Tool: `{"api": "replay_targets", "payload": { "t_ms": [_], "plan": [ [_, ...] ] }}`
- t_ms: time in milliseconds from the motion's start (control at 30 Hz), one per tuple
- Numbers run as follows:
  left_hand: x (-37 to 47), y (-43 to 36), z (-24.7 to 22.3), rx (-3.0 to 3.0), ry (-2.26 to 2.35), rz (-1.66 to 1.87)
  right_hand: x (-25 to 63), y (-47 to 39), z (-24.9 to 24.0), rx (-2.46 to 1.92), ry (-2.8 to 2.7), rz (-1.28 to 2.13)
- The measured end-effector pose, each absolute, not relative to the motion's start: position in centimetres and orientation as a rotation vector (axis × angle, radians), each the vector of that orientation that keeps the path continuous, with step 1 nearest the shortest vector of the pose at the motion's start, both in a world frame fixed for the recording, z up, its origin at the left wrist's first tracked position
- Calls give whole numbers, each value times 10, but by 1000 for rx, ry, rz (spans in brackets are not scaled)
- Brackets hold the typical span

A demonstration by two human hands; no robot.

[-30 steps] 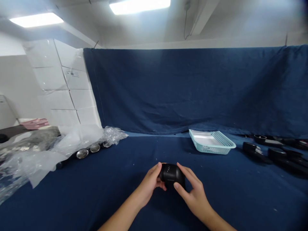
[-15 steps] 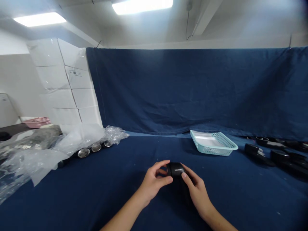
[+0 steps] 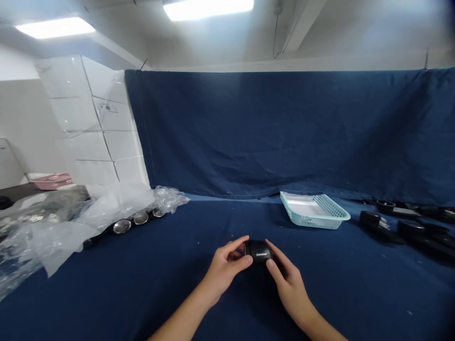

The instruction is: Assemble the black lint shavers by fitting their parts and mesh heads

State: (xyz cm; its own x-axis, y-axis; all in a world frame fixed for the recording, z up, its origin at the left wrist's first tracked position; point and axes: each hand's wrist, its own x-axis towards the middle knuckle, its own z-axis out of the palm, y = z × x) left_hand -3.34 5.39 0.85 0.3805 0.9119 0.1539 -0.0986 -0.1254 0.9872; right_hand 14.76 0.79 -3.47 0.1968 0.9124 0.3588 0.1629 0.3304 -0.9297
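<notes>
Between my hands, low in the middle of the head view, is a black device (image 3: 259, 252) with a rounded head and small white lettering. Its handle seems to run downward, dark against the blue cloth, so its shape is hard to make out. My left hand (image 3: 226, 265) grips the left end of the head, thumb in front and index finger on top. Around the right end of the head closes my right hand (image 3: 288, 283), its thumb against the near side. The fingers behind the device are partly hidden.
A light-blue basket (image 3: 315, 219) holding something white stands at the back right. Black devices (image 3: 380, 226) lie at the far right. Several round, silver-faced black items (image 3: 122, 226) sit left, beside clear plastic wrap (image 3: 67, 241). White boxes (image 3: 92, 128) are stacked behind.
The device has turned slightly in my hands, its lettering now a little lower and further left. Both hands keep their hold. The whole view has shifted slightly.
</notes>
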Motion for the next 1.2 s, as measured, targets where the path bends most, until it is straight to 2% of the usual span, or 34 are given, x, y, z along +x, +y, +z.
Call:
{"api": "replay_targets", "payload": {
  "t_ms": [200,300,600,967,1200],
  "plan": [
    [-33,58,6,1300,751,1017,151,7,-42,-1085,-1519,493],
    [-32,59,2,1310,754,1011,151,8,-42,-1091,-1527,492],
    [-33,50,-1,1857,857,1207,152,17,-33,-1149,-1208,891],
    [-36,48,-8,2435,821,1106,155,13,-14,-1134,-958,1386],
    [-33,40,0,2579,694,1125,158,16,-13,-1153,-928,1389]
  ]
}}
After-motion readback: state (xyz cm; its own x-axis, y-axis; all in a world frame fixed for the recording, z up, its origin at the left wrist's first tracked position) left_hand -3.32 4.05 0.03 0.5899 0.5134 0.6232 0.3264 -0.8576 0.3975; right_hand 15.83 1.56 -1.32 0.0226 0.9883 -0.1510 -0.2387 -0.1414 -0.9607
